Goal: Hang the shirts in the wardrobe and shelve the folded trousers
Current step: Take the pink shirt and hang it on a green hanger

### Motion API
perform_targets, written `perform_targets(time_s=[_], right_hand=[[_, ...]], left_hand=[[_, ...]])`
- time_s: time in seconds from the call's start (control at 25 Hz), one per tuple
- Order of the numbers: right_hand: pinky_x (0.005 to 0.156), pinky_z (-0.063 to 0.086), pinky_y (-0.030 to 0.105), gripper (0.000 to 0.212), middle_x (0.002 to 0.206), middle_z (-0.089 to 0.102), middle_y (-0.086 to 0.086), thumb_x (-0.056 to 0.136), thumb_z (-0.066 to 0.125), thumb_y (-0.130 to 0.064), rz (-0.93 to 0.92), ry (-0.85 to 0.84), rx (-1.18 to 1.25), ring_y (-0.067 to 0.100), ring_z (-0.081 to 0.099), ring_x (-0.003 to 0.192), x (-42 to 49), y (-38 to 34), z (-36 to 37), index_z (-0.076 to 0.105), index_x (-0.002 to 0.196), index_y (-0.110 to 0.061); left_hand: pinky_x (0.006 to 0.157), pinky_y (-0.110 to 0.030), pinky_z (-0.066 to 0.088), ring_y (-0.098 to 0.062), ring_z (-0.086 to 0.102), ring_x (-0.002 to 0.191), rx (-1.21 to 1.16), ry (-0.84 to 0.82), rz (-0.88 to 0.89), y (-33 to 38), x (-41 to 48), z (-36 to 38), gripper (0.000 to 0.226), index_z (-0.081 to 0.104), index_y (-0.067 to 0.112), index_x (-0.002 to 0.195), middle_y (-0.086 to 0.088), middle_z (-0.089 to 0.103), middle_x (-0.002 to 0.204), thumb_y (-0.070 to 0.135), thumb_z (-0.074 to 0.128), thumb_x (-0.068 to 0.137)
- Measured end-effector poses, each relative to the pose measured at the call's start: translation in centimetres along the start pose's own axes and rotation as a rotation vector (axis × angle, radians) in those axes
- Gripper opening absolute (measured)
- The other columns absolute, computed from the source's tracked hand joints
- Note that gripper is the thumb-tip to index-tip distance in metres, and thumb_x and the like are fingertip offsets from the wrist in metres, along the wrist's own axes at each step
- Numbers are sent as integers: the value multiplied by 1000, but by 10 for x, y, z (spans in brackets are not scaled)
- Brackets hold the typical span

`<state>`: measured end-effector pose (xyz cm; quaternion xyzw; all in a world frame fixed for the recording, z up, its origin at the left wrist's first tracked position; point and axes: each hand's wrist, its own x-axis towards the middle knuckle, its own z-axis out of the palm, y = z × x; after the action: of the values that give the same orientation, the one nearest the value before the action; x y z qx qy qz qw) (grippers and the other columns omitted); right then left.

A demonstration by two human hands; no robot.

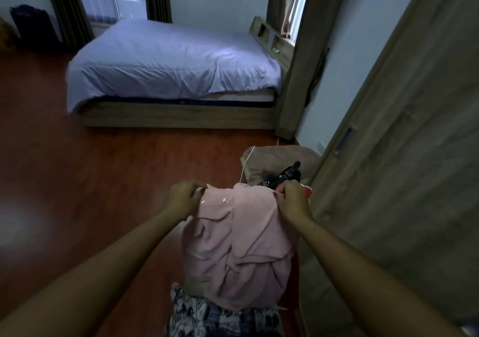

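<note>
A pink shirt (238, 248) with small clear buttons hangs in front of me, held up by its top edge. My left hand (182, 198) pinches the shirt's left corner and my right hand (293, 198) grips its right corner; something red shows behind the right hand's fingers. The wardrobe (404, 155), wood-grained with a closed sliding door and a recessed handle, stands just to the right of the shirt. A patterned dark-and-white cloth (220, 318) lies below the shirt.
A beige heap of fabric (274, 163) with black hangers (285, 174) on it sits on the floor by the wardrobe. A bed (176, 62) with a pale cover stands ahead. Red-brown wooden floor (90, 176) spreads to the left.
</note>
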<state>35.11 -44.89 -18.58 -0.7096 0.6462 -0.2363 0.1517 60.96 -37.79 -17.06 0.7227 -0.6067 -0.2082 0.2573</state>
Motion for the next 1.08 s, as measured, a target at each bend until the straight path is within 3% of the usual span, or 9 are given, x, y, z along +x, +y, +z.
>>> perform_targets(time_s=[0.16,0.28,0.44,0.56,0.64,0.8,0.88,0.96,1.08], right_hand=[[71,47,24,6,81,62,1,89,55,-9,-107,101,367,6,56,73,-26,-20,-27,60,85,-8],[62,40,17,8,73,55,-2,89,51,-6,-271,-56,466,2,49,66,-68,-8,-41,54,84,-11],[58,35,23,27,59,45,-9,84,56,-13,-197,-479,268,-1,42,54,-79,33,-28,44,64,-27],[63,41,33,34,57,48,-10,81,58,-18,-228,-556,71,4,47,59,-66,26,-25,40,54,-27],[65,45,33,35,61,58,-4,84,57,-18,-249,-569,13,14,54,66,-60,15,-32,41,54,-27],[64,44,35,32,69,57,-1,88,53,-15,-279,-317,98,19,53,67,-67,-17,-71,44,61,-28],[65,46,25,8,81,55,-3,91,52,-16,-221,-77,347,14,54,73,-78,-33,-108,50,87,-22],[76,44,14,31,101,52,-2,87,60,-15,-336,103,470,10,54,91,-88,-47,-150,46,115,-17],[98,41,27,56,122,48,7,76,66,-14,-643,76,280,17,48,116,-97,-46,-201,47,129,-14]], left_hand=[[32,-19,47,-32,64,78,-252,-76,-187,-9,5,-7,30,61,12,113,-11,59,108,20,67,85],[34,-27,48,-23,56,69,-345,-94,-217,-12,11,-24,27,57,16,107,-15,58,103,12,68,82],[50,-30,45,-26,59,72,-450,-278,-139,8,13,-53,8,59,19,91,-20,62,101,11,58,88],[56,-33,53,-20,65,78,-359,-348,43,46,1,-71,6,67,12,87,-11,68,100,9,61,86],[73,-28,58,-11,68,85,-276,-317,184,75,-10,-83,9,69,13,85,-1,69,100,6,64,83],[87,-20,48,-11,64,93,-178,-333,620,141,-39,-120,30,72,17,84,-3,62,99,-11,64,78],[90,-19,47,-13,62,97,-105,-376,786,179,-58,-136,25,73,13,89,-4,59,100,-8,64,80],[90,-23,49,-15,62,99,-70,-416,870,213,-78,-149,21,74,11,91,-3,60,102,-6,63,82],[87,-34,52,-20,64,96,-71,-425,1015,256,-105,-157,15,74,8,91,-7,63,100,1,64,83]])
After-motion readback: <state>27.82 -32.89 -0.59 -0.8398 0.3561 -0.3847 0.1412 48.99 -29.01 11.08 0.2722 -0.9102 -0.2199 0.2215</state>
